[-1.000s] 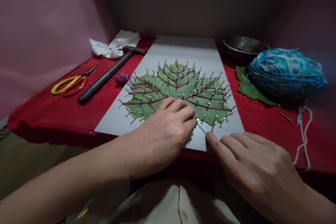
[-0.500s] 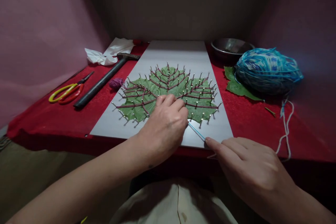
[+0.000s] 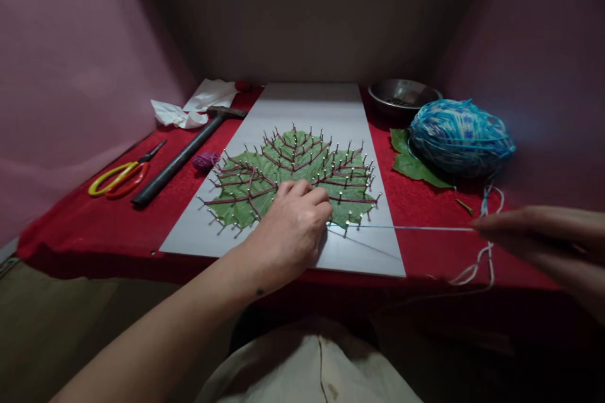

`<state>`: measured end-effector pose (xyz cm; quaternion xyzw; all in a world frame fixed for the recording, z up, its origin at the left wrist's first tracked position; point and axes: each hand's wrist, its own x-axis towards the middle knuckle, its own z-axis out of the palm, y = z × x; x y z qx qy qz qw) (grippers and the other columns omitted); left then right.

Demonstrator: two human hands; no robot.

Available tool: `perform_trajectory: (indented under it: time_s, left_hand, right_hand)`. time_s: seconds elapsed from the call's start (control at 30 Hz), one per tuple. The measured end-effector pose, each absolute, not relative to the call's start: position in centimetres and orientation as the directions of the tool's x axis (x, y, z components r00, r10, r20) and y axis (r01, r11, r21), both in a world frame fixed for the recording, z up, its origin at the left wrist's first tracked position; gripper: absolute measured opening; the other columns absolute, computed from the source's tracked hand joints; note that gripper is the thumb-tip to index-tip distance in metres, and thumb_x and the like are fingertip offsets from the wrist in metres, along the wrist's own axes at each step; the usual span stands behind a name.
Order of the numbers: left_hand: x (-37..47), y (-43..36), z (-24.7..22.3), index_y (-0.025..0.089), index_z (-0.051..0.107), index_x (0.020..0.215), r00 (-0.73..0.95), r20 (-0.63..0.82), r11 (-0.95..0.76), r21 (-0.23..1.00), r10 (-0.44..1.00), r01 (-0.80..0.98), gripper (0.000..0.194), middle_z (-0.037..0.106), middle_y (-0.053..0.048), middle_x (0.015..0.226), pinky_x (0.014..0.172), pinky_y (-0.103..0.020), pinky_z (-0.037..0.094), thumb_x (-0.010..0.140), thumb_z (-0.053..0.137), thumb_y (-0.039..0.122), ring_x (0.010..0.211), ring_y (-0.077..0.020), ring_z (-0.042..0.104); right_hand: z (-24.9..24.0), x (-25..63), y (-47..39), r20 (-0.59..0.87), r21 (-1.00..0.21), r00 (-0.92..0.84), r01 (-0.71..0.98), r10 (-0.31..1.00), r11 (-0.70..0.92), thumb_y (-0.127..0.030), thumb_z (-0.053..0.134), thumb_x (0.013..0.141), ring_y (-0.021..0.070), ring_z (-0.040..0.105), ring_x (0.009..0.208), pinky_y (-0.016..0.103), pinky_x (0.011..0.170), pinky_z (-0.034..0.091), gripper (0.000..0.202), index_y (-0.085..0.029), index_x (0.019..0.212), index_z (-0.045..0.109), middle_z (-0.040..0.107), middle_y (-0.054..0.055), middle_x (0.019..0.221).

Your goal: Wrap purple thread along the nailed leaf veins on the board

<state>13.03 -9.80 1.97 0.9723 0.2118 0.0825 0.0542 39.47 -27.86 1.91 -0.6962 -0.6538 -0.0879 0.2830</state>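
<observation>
A green leaf [image 3: 302, 167] lies on a white board [image 3: 312, 101], ringed and crossed by several upright nails. Dark purple yarn runs between the nails along its veins. My left hand [image 3: 297, 227] rests closed over the leaf's lower middle, and the blue yarn [image 3: 406, 227] comes out from under its fingers; their tips are hidden. Off the board's right side, my right hand [image 3: 543, 239] pinches the other end of that yarn, holding it taut and nearly level. This hand is partly blurred.
A blue and white yarn skein [image 3: 460, 138] sits on another leaf [image 3: 411, 164] at the right, before a metal bowl [image 3: 404, 97] of small dark pieces. Left are a hammer [image 3: 184, 154], scissors [image 3: 125, 176], a purple yarn ball [image 3: 205, 162] and crumpled paper [image 3: 177, 114]. Red cloth [image 3: 94, 233] covers the table.
My right hand has moved right and up, drawing a longer stretch of blue yarn out sideways. My left hand stays over the leaf. The whole view has shifted slightly.
</observation>
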Motion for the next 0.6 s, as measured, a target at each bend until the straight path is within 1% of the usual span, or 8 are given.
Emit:
perform_trajectory:
  time_s: [0.1,0.13,0.17,0.23,0.3,0.43,0.5,0.6]
  left_hand:
    - [13.0,-9.9,2.0,0.012,0.057,0.072,0.899,0.145,-0.907,0.151,0.414,0.394,0.024,0.061,-0.007,0.086,0.079,-0.039,0.033,0.091,0.041,0.012,0.083,-0.0195,0.046]
    - [13.0,-9.9,1.9,0.012,0.057,0.072,0.897,0.152,-0.907,0.152,0.415,0.393,0.024,0.061,-0.006,0.086,0.079,-0.039,0.034,0.091,0.041,0.012,0.083,-0.0194,0.046]
    - [12.9,-10.0,1.8,0.012,0.057,0.073,0.896,0.156,-0.906,0.154,0.417,0.394,0.024,0.062,-0.006,0.087,0.08,-0.039,0.034,0.091,0.041,0.011,0.083,-0.0193,0.046]
    - [12.9,-10.0,1.6,0.012,0.058,0.074,0.892,0.165,-0.904,0.157,0.422,0.398,0.024,0.062,-0.006,0.087,0.08,-0.039,0.034,0.091,0.041,0.011,0.084,-0.0195,0.047]
    - [12.9,-10.0,1.5,0.012,0.058,0.075,0.89,0.175,-0.905,0.154,0.421,0.397,0.023,0.062,-0.006,0.088,0.081,-0.039,0.035,0.091,0.042,0.011,0.085,-0.0197,0.048]
    - [12.9,-10.1,1.5,0.012,0.058,0.075,0.887,0.181,-0.904,0.144,0.424,0.403,0.023,0.062,-0.006,0.09,0.083,-0.038,0.035,0.092,0.042,0.011,0.087,-0.0197,0.048]
    - [12.8,-10.1,1.5,0.013,0.058,0.076,0.886,0.184,-0.904,0.142,0.425,0.404,0.022,0.062,-0.005,0.09,0.083,-0.038,0.035,0.091,0.042,0.01,0.087,-0.0196,0.049]
    - [12.7,-10.2,1.4,0.014,0.058,0.076,0.885,0.195,-0.905,0.136,0.423,0.403,0.021,0.062,-0.005,0.089,0.084,-0.038,0.035,0.09,0.043,0.009,0.086,-0.0191,0.049]
  right_hand:
    - [1.9,41.0,-25.6,0.455,-0.245,0.058,0.967,0.889,0.063,-0.034,0.062,0.088,0.0148,0.069,0.064,0.023,0.054,0.051,0.013,-0.026,0.091,0.072,0.074,0.0,0.081]
    - [1.8,40.8,-24.8,0.417,-0.162,0.018,0.985,0.909,0.056,-0.035,0.058,0.09,0.0133,0.065,0.057,0.024,0.049,0.048,0.017,-0.025,0.086,0.072,0.073,0.001,0.083]
    - [1.6,40.2,-24.2,0.472,-0.055,-0.003,0.998,0.882,0.033,-0.036,0.051,0.093,0.0126,0.06,0.051,0.024,0.041,0.04,0.026,-0.024,0.084,0.072,0.071,0.004,0.087]
    - [1.3,38.2,-23.5,0.537,0.044,0.02,0.998,0.844,-0.052,-0.036,0.047,0.093,0.0169,0.063,0.061,0.026,0.041,0.038,0.03,-0.022,0.109,0.067,0.067,0.01,0.11]
    - [1.3,35.5,-23.3,0.517,-0.052,0.037,0.999,0.855,-0.012,-0.028,0.046,0.093,0.0188,0.065,0.077,0.027,0.052,0.046,0.031,-0.021,0.119,0.061,0.062,0.01,0.12]
    - [0.7,31.1,-23.0,0.406,-0.236,-0.087,0.952,0.91,0.196,-0.022,0.049,0.092,0.013,0.061,0.07,0.024,0.053,0.045,0.019,-0.017,0.105,0.062,0.061,0.009,0.105]
    - [-0.1,30.0,-22.3,0.376,-0.246,-0.103,0.947,0.921,0.206,-0.023,0.051,0.092,0.0124,0.059,0.067,0.023,0.051,0.042,0.016,-0.016,0.099,0.062,0.06,0.008,0.099]
    - [-1.0,29.5,-21.4,0.364,-0.113,-0.123,0.978,0.923,0.175,-0.016,0.045,0.092,0.011,0.053,0.058,0.023,0.045,0.03,0.016,-0.014,0.087,0.06,0.058,0.006,0.086]
